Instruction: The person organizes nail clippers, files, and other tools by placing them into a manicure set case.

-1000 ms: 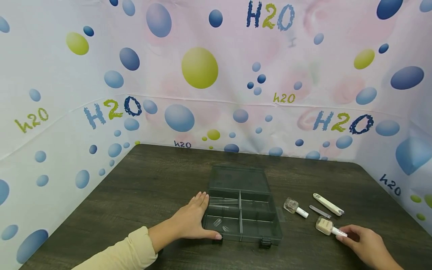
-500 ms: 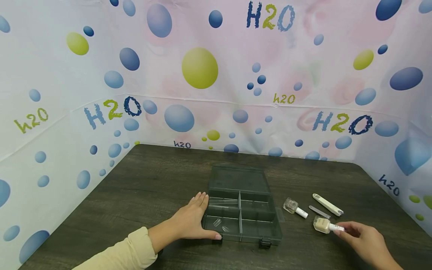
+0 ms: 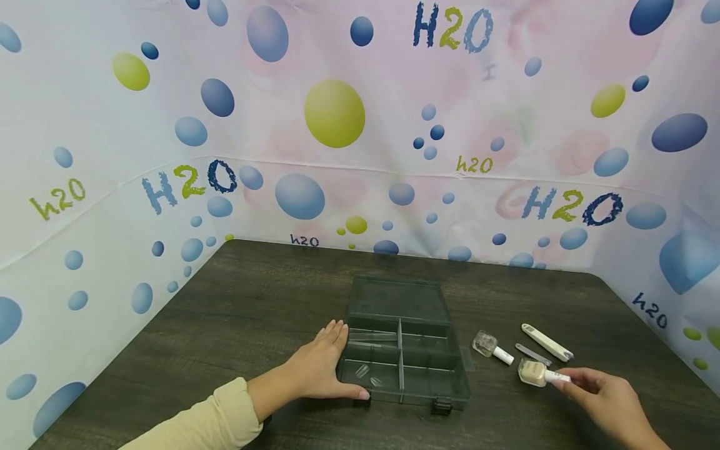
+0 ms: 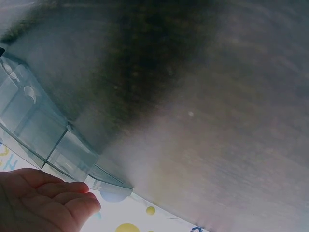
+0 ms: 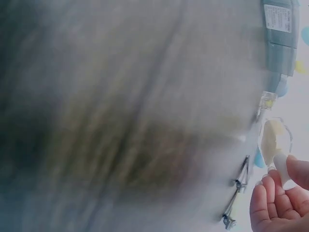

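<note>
My right hand (image 3: 607, 397) pinches the white cap of a cream nail polish bottle (image 3: 531, 373) between thumb and fingers. The same grip shows in the right wrist view, where the polish bottle (image 5: 275, 137) points away from the fingertips. My left hand (image 3: 320, 365) lies along the left side of an open dark translucent compartment box (image 3: 401, 400), fingers straight, thumb stretched to the front latch. Two small clear nail tips (image 3: 368, 375) lie in its front left compartment, and thin clear strips (image 3: 371, 340) lie behind them. The box's lid (image 3: 399, 299) is laid back.
Right of the box lies a clear glittery nail polish bottle (image 3: 488, 344) with a white cap. Beyond the held bottle are a large nail clipper (image 3: 547, 341) and a slim metal piece (image 3: 532, 354). A printed curtain (image 3: 360, 194) stands behind the dark wooden table (image 3: 270, 281).
The cream nail polish bottle has shifted slightly left and up in the head view, with the right hand on its cap. My left hand and the box have stayed put.
</note>
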Tool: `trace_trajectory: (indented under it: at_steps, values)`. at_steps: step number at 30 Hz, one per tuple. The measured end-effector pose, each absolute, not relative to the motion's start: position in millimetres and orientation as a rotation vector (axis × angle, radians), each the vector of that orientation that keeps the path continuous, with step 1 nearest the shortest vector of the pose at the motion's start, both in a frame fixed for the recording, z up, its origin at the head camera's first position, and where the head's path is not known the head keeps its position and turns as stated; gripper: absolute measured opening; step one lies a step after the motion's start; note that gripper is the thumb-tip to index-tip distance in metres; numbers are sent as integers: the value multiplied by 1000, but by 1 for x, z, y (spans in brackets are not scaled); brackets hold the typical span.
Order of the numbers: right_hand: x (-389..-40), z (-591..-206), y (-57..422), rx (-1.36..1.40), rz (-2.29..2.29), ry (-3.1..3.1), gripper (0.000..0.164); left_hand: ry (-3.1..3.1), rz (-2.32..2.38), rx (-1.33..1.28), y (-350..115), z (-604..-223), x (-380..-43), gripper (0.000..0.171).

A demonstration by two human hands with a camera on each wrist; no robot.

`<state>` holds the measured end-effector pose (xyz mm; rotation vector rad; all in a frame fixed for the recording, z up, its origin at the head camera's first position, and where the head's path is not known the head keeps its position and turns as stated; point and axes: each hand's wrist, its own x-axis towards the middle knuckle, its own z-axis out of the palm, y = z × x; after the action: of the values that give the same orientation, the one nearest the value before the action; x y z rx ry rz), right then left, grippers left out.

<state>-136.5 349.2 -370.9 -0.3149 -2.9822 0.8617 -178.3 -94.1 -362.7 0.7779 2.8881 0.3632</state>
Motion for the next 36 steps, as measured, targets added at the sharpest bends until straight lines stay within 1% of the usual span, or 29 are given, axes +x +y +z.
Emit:
trace_trajectory:
  at_steps: [10, 14, 19, 25, 36]
  values:
    - [-139, -361, 336, -340, 1007, -2922, 52, 2889, 368, 775, -95, -361, -177, 112]
    - [-140, -362, 330, -310, 1040, -2879, 50, 2890, 370, 776, -94, -361, -176, 112]
    - [-139, -362, 318, -243, 1075, -2813, 43, 2888, 373, 783, -94, -361, -176, 112]
    - [-143, -357, 300, -207, 1154, -2792, 44, 2882, 382, 774, -94, -360, -176, 112]
    - [-155, -354, 271, -114, 1227, -2726, 33, 2888, 379, 780, -94, -362, -176, 112]
